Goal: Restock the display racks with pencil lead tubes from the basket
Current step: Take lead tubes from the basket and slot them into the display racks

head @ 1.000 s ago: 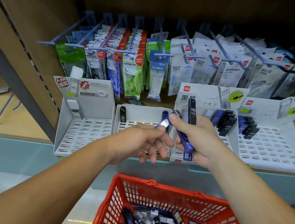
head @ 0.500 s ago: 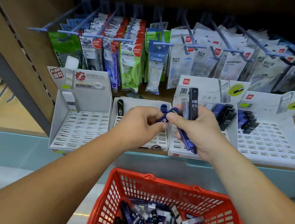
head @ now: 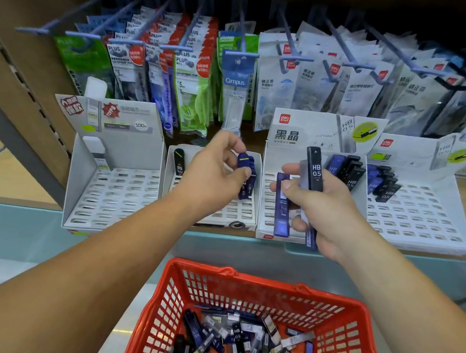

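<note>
Far-left rack (head: 112, 191): white card stand. One white tube stands at its back left, and the other slots are bare.
Left hand (head: 214, 171): thumb and fingertips pinch a blue tube (head: 244, 163), held upright over the second rack.
Second rack (head: 239, 211): a short row of blue tubes at the back right and one black tube at the back left. The front slots are unfilled.
Basket (head: 242, 280): red plastic, low in the centre, holding a loose heap of tubes (head: 234, 343).
Right hand (head: 319, 207): well apart from the left hand and clamped round a bundle of tubes (head: 313, 171). A black one marked HB 0.5 is uppermost, with blue ones below.
Third rack (head: 267, 207): a few blue and black tubes at the back right.
Far-right rack (head: 419, 222): a small cluster at the back left.
Progress: this looks like an early stage. Every rack is mostly bare, and both the basket and the bundle are far from used up.
Hard to see: the left palm covers part of the second rack. The basket's near edge is cut off. I cannot count the tubes in the bundle.
</note>
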### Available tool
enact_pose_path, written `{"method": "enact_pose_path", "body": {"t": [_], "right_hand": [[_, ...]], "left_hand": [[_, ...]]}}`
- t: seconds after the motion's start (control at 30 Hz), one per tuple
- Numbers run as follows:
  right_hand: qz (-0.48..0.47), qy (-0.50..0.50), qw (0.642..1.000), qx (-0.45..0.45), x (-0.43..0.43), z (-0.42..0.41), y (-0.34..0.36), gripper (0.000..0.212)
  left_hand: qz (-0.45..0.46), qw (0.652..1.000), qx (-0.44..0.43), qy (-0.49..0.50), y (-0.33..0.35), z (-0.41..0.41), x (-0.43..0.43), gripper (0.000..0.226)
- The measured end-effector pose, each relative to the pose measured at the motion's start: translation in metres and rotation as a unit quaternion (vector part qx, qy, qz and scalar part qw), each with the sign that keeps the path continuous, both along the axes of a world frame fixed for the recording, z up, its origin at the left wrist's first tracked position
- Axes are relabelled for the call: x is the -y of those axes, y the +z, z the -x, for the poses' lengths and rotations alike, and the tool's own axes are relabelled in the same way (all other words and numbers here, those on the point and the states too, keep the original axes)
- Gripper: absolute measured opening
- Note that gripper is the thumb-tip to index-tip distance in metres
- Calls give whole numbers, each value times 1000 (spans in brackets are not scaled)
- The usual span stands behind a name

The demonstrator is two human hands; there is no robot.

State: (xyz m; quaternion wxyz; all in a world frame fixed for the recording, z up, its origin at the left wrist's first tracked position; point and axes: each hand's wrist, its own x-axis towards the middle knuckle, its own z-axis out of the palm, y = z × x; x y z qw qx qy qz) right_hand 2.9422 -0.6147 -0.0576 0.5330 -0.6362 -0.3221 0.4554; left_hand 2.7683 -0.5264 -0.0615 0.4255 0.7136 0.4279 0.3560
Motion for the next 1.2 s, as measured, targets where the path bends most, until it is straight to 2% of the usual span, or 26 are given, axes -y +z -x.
{"method": "enact_pose_path", "body": {"t": [0.1, 0.17, 0.37, 0.53, 0.7, 0.87, 0.97, 1.03, 1.1, 1.2], "right_hand": [[0, 2, 1000, 5, 4, -2, 2, 26], [4, -5, 1000, 9, 6, -1, 3, 23], [-5, -29, 999, -12, 9, 3, 6, 16], [-29, -70, 997, -30, 9, 3, 7, 18], [-46, -99, 993, -37, 11, -1, 7, 17], [-44, -107, 993, -37, 11, -1, 7, 16], [-33, -113, 992, -41, 11, 0, 11, 14], [-22, -116, 991, -69, 10, 2, 15, 12], [-9, -113, 988, -102, 9, 4, 17, 10], [5, -99, 985, -142, 7, 9, 19, 8]], "left_hand": [[-18, 1000, -3, -5, 3, -5, 5, 20], [-31, 999, -26, -12, 0, -5, 6, 19], [-84, 992, -92, -12, -2, 6, -1, 25], [-63, 994, -87, -10, -2, 7, -2, 26], [-85, 984, -151, -28, -1, 3, 1, 33], [-150, 970, -191, -16, -2, -1, 1, 11], [-183, 958, -218, -29, 0, 0, 1, 16], [-203, 954, -213, -51, 3, 3, 4, 29], [-211, 959, -173, -82, 8, 7, 11, 38], [-227, 959, -122, -121, 17, 8, 21, 28]]}}
